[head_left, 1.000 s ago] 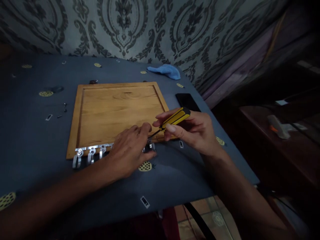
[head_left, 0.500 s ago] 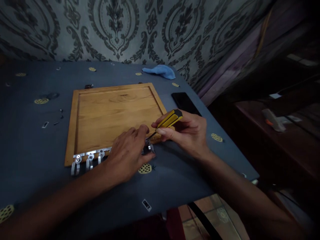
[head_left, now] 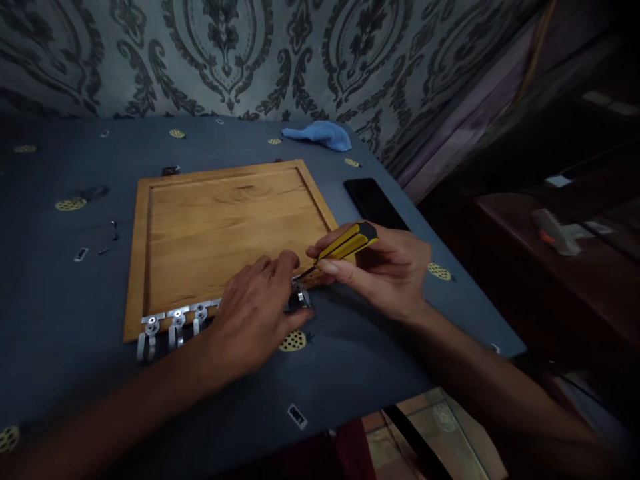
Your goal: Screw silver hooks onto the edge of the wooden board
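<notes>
A framed wooden panel (head_left: 215, 233) lies flat on the table. Along its near edge runs a silver metal hook rail (head_left: 178, 316), with several hooks hanging over the side and screw heads showing at the left ones. My left hand (head_left: 253, 310) is closed around the rail's right part, thumb by the end hook (head_left: 303, 298) and fingers on top, hiding the middle. In my right hand (head_left: 390, 270) is a yellow-and-black screwdriver (head_left: 349, 241), pinched by the handle and tilted. Its shaft points down-left to the rail's right end, where the tip is hard to make out.
A black phone (head_left: 376, 203) lies right of the panel, and a blue cloth (head_left: 320, 135) behind it. Small screws (head_left: 115, 230) rest on the left of the patterned tablecloth (head_left: 60, 293). The table's right edge borders a dark area with a reddish surface (head_left: 560, 280).
The screwdriver handle has tipped lower towards the right, and my right hand has shifted slightly right with it. My left hand stays on the rail. The whole view has shifted a little.
</notes>
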Demonstrator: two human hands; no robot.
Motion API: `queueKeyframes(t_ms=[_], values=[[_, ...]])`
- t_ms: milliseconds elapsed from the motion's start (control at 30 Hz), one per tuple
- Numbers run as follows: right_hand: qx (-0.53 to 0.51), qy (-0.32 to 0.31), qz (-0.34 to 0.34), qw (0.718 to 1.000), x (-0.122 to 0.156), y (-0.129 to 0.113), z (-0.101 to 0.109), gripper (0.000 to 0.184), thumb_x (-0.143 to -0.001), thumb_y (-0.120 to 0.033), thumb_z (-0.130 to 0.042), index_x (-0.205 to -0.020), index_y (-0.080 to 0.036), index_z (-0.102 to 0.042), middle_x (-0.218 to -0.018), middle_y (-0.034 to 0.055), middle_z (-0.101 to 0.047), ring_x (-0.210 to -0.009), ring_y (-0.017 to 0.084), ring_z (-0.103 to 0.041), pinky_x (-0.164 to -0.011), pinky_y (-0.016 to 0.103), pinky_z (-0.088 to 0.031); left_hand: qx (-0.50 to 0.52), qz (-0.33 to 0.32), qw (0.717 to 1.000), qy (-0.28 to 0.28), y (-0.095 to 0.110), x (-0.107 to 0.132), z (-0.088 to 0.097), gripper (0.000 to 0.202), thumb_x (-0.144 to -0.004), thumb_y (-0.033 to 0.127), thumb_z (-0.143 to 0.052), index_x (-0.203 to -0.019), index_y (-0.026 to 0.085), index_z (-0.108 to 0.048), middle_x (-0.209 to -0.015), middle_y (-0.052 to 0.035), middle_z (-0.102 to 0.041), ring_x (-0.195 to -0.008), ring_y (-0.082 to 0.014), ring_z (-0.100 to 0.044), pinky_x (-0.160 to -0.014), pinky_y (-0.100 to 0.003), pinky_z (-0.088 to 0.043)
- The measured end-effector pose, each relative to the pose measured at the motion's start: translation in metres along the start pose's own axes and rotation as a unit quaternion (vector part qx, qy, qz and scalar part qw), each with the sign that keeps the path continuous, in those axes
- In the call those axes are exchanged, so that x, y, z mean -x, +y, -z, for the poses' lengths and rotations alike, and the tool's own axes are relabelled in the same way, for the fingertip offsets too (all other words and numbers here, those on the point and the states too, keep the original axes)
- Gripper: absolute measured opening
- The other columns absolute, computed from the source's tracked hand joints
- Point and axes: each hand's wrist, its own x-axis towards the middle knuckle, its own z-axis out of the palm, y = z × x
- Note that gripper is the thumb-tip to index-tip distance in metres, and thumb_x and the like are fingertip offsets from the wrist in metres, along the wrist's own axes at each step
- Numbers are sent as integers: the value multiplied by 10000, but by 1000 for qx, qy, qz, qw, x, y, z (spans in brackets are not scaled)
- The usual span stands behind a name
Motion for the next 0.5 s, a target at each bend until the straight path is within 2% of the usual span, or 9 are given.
queueKeyframes(t_ms=[200, 300, 367, 433, 500], values=[[24, 20, 27, 999, 1, 0, -4, 139, -809, -353, -807, -779, -240, -733, -761, 9, -731, -639, 164, -685, -580, 289, -558, 5, -14, 1000, -5, -1, -1, 1, 433, -846, 306, -713, -1145, 222, -412, -1134, -74, -660, -1092, -311, -618, -898, -493, -529], [18, 12, 52, 998, 1, 0, -4, 101, -803, -313, -818, -801, -247, -741, -772, 2, -740, -645, 163, -687, -616, 296, -569, 14, -18, 1000, -9, 0, -1, 2, 437, -853, 285, -706, -1164, 212, -409, -1166, -76, -656, -1119, -308, -607, -916, -497, -520], [7, 11, 43, 999, 2, -1, -5, 77, -809, -288, -814, -825, -256, -745, -788, -1, -740, -654, 162, -685, -619, 299, -571, 19, -18, 1000, -11, 1, 0, 4, 446, -852, 284, -709, -1171, 208, -406, -1177, -76, -654, -1131, -308, -601, -925, -500, -515], [-15, 36, 28, 999, 3, -2, -4, 50, -842, -301, -783, -854, -270, -746, -819, 5, -737, -653, 164, -682, -581, 303, -569, 17, -15, 1000, -15, 1, 0, 4, 420, -856, 287, -703, -1149, 210, -412, -1159, -76, -657, -1121, -312, -603, -914, -502, -514], [-39, 87, 21, 995, 3, -4, -3, 72, -876, -351, -745, -891, -281, -746, -850, 14, -734, -634, 165, -674, -512, 302, -554, 15, -12, 1000, -20, 1, 0, 5, 399, -860, 287, -698, -1131, 214, -415, -1138, -74, -660, -1104, -311, -609, -899, -497, -516]])
